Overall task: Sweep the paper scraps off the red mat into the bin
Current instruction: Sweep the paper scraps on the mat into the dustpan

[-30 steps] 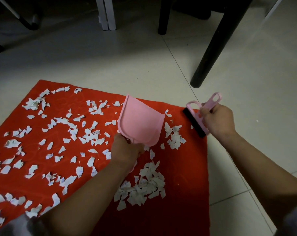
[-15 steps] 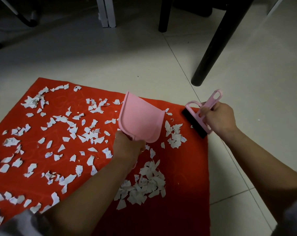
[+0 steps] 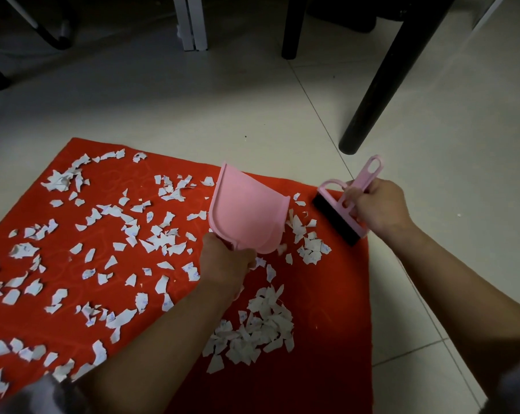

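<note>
Pink dustpan (image 3: pixel 247 213) gripped by left hand (image 3: pixel 226 261); one brush (image 3: pixel 342 210) gripped by right hand (image 3: pixel 378 207); scraps (image 3: pixel 252 327) uncountable.

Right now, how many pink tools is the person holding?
2. The dustpan is in the left hand at the mat's middle; the brush is in the right hand at its right edge. No others show.

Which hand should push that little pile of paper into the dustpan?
Probably the right hand: it grips the brush beside the small scrap pile, opposite the pink dustpan held by the left hand.
</note>
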{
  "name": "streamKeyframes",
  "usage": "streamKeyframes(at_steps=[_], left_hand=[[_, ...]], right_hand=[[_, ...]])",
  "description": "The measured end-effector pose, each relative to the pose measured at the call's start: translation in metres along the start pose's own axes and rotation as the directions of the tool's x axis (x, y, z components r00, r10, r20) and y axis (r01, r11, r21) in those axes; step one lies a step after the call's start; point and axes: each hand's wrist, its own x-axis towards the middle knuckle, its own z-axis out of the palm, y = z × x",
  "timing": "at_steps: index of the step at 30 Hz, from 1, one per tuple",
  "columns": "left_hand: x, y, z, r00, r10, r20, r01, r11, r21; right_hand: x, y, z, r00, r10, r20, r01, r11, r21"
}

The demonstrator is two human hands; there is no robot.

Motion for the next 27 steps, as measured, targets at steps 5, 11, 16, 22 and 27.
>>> streamKeyframes(at_steps=[5, 11, 16, 22, 27], left_hand=[[0.004, -0.001, -0.005, 0.999, -0.028, -0.016, 0.027, 0.997, -0.069], [0.005, 0.002, -0.014, 0.997, -0.063, -0.040, 0.057, 0.988, -0.143], [0.004, 0.003, -0.018, 0.995, -0.089, -0.047, 0.079, 0.979, -0.190], [-0.002, 0.005, -0.020, 0.992, -0.117, -0.040, 0.103, 0.963, -0.251], [-0.006, 0.006, -0.020, 0.989, -0.145, -0.012, 0.134, 0.937, -0.321]], right_hand=[[0.015, -0.016, 0.030, 0.994, -0.113, -0.011, 0.110, 0.981, -0.159], [0.025, -0.033, 0.039, 0.965, -0.116, 0.235, 0.196, 0.914, -0.356], [0.022, -0.035, 0.015, 0.968, -0.084, 0.236, 0.104, 0.992, -0.073], [0.007, -0.029, 0.031, 0.976, -0.138, 0.166, 0.184, 0.935, -0.304], [-0.010, -0.021, 0.031, 0.951, -0.092, 0.295, 0.167, 0.956, -0.239]])
